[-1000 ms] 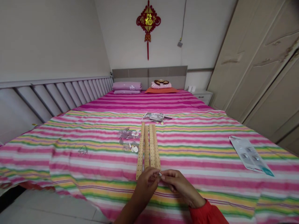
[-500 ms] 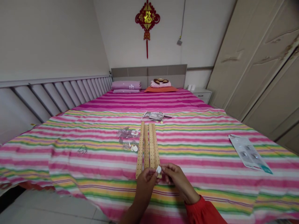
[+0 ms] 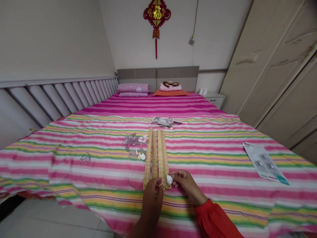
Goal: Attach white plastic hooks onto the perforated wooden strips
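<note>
Several long wooden strips with rows of small holes lie side by side on the striped bedspread, running away from me. My right hand pinches a small white piece against the near end of the rightmost strip. My left hand rests with bent fingers on the near ends of the strips, beside the white piece. A scatter of small clear and white pieces lies just left of the strips.
A crumpled packet lies beyond the strips' far ends. A printed plastic bag lies at the right of the bed. Pillows sit at the headboard, a wardrobe stands at the right, and a slatted rail runs along the left.
Both hands have moved forward from just short of the strips onto their near ends. The white piece now sits lower, against the rightmost strip.
</note>
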Tool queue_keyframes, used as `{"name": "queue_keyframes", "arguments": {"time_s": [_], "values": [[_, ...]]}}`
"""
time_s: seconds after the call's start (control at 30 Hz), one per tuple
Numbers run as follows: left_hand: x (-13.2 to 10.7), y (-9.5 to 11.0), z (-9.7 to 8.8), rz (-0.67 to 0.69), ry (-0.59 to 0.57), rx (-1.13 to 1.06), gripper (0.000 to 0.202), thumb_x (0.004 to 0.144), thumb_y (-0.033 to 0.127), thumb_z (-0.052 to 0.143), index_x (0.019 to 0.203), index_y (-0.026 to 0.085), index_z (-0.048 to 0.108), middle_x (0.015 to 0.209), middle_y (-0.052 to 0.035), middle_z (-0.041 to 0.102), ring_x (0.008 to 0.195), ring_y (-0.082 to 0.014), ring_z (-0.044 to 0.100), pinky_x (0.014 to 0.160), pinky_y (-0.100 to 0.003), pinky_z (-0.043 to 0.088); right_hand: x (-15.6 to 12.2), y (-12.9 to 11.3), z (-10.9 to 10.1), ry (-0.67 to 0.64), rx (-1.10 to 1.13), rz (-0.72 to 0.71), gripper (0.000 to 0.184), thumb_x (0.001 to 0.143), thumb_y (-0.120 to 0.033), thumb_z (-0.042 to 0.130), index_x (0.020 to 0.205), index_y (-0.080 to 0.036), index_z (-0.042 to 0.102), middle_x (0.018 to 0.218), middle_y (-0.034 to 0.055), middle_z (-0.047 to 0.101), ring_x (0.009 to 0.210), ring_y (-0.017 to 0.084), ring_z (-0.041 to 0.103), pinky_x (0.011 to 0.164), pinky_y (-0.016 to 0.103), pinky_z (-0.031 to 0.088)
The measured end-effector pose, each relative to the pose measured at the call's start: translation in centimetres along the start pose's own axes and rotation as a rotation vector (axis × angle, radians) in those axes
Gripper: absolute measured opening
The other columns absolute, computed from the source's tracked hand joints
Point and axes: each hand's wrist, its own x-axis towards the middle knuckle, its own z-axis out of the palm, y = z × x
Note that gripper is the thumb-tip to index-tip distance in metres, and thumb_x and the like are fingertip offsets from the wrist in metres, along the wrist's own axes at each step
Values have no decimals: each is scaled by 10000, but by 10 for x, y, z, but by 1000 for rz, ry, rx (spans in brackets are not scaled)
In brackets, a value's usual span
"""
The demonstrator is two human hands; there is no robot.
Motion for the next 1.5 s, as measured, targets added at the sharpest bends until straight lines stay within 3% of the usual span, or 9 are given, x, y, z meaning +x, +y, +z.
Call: {"name": "queue_keyframes", "arguments": {"time_s": [0.23, 0.53, 0.83, 1.13, 1.5], "values": [[1, -9, 1, 319, 72, 343, 232, 741, 168, 584, 970, 195, 612, 937, -77, 659, 877, -224, 616, 776, -391, 506, 9, 6, -4, -67, -91, -5, 241, 563, -350, 770, 657, -143, 690, 455, -24, 610, 427, 93, 513, 464, 228, 375], [3, -17, 4, 420, 20, 563, 339, 702, 215, 656, 1039, 224, 626, 1007, -72, 653, 933, -241, 603, 810, -390, 451, 11, 1, -1, -75, -148, -41, 236, 606, -376, 735, 657, -149, 693, 447, -42, 584, 432, 97, 492, 476, 240, 361], [0, -15, 11, 339, 15, 560, 343, 685, 197, 665, 1018, 277, 656, 1034, -45, 651, 977, -240, 573, 851, -403, 379, 14, 8, 0, -50, -168, -67, 302, 589, -447, 747, 645, -156, 687, 449, -46, 576, 424, 99, 474, 465, 242, 357], [5, -11, 18, 378, 9, 609, 404, 674, 267, 719, 1070, 293, 643, 1029, -23, 667, 957, -226, 570, 862, -391, 324, 13, 8, 0, -61, -183, -103, 336, 604, -486, 738, 618, -154, 680, 467, -42, 565, 441, 97, 465, 477, 242, 360], [7, -12, 23, 390, 24, 666, 259, 719, 258, 694, 977, 275, 672, 985, -11, 693, 932, -207, 581, 932, -408, 294, 13, 17, 2, -3, -144, -119, 398, 528, -536, 777, 649, -172, 672, 484, -39, 572, 445, 111, 489, 484, 260, 393]]}}
